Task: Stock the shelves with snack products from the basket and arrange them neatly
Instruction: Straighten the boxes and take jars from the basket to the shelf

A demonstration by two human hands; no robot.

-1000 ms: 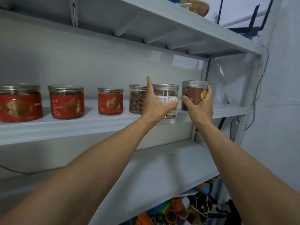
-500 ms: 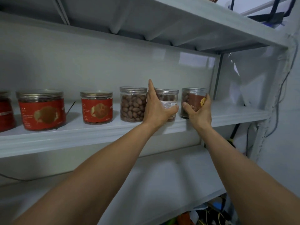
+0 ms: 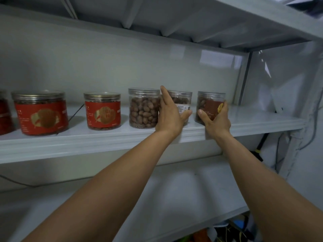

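The left grip (image 3: 170,117) curls round a white-labelled nut jar (image 3: 182,103), the right grip (image 3: 216,119) round a brown-labelled jar (image 3: 209,105) (thumb across its front). Both jars stand upright on the middle shelf (image 3: 262,122), right of a clear nut jar (image 3: 143,108).

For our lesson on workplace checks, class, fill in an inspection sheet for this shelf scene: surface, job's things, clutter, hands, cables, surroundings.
Surface: pale grey metal shelf, jars upright in one row.
Job's things: large red-labelled jar with gold lid; smaller red-labelled jar with gold lid; clear round plastic jar of brown nuts; clear white-labelled jar; clear brown-labelled jar.
Clutter: colourful items low at right, too blurred to name.
Hands: left hand grips the white-labelled jar; right hand grips the brown-labelled jar.
Cables: thin dark wire on the shelf between the red-labelled jars; grey cables by the right post.
Surroundings: upper shelf overhead; clear plastic sheet at right.
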